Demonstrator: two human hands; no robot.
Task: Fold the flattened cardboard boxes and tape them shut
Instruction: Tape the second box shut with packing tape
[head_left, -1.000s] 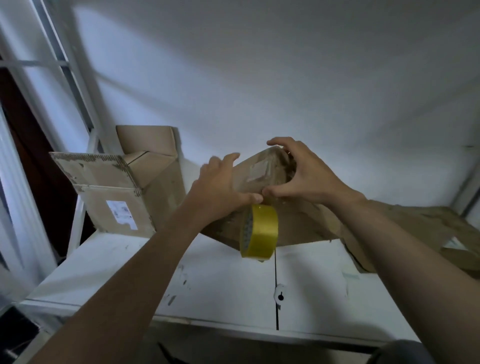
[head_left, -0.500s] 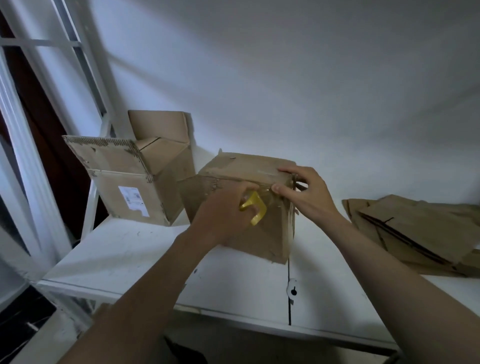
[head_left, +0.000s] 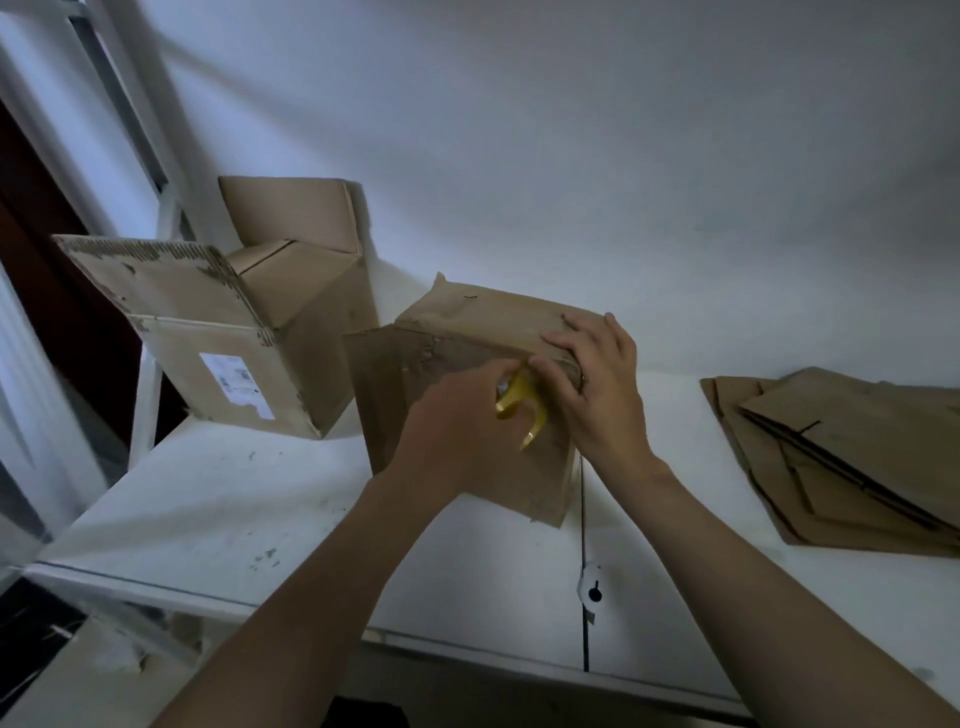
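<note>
Tabletop (head_left: 234, 519) check, anyone? It's white and scuffed with dark specks, right?

>> yep, white top, grubby. A dark seam (head_left: 584, 545) runs from under the middle box out toward 6 o'clock, with a little round white fitting (head_left: 592, 590) sitting on it near the front edge. Behind it all is just a plain pale wall (head_left: 571, 156).

And the room off to the side?

>> white metal uprights (head_left: 156, 171) at 10 o'clock, with something dark brown (head_left: 31, 218) behind them. Can't tell what that is tbh. The lighting is pretty dim overall.

Where's the actual work?

>> dead centre. The folded box (head_left: 467, 322) stands on the table, one bottom corner poking toward the front. The left hand (head_left: 457, 431) is curled around the yellow tape roll (head_left: 519, 405), held against the box's near face just under the top edge. The right hand (head_left: 597, 384) is spread flat over the top right corner, fingers pressing down, not wrapped around anything.

Other cardboard?

>> an open box (head_left: 218, 332) with a white label (head_left: 236, 384) at 9 o'clock, flaps up, just beside the folded one. The flattened stack (head_left: 857, 457) lies at 3 o'clock, well apart.
</note>
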